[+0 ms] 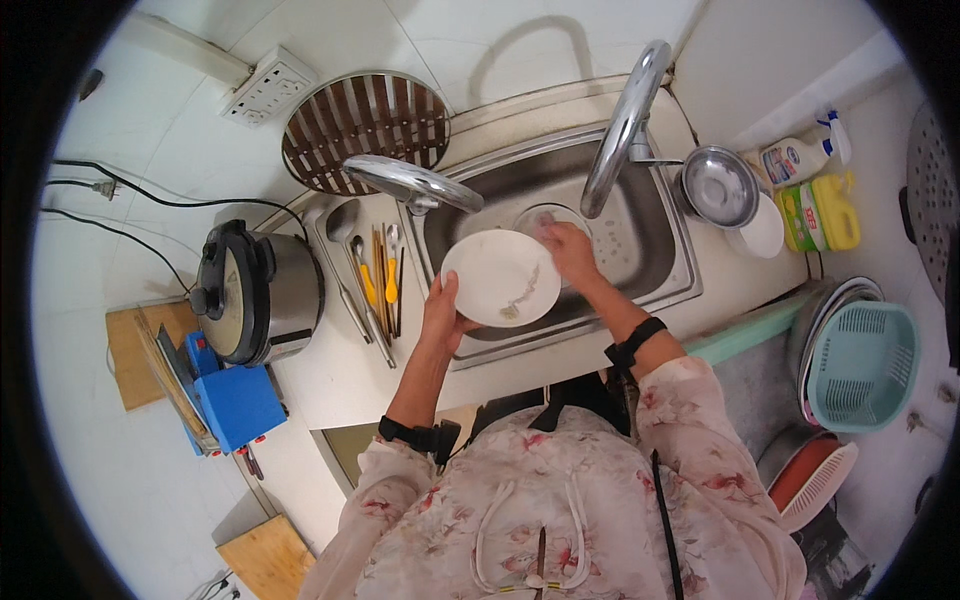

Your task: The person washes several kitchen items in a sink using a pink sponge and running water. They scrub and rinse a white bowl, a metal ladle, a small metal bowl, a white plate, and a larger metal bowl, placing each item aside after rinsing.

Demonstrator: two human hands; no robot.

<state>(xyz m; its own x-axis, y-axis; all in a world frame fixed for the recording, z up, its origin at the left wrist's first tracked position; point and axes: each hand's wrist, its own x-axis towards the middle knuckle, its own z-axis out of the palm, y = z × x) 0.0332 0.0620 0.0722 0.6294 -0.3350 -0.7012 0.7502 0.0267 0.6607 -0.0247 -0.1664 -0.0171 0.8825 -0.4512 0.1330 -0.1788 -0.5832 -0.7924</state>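
Note:
My left hand [445,309] grips the left rim of a white plate [491,274] with a faint floral pattern, tilted over the near left part of the stainless steel sink [645,259]. At the plate's upper right edge is my right hand [570,251], its fingers around a pinkish, translucent thing [545,223] too blurred to name. Behind that hand a round, clear-looking dish [574,215] lies in the sink. Two chrome faucet parts, a left one [412,182] and a tall right one [626,127], reach over the basin.
Left of the sink lie ladles [343,219], chopsticks and spoons, beside an electric pressure cooker [259,292]. A round slatted rack [367,131] leans on the wall. Metal bowls [720,186], a spray bottle [795,161] and a yellow jug [821,214] stand right, above a teal basket [862,367].

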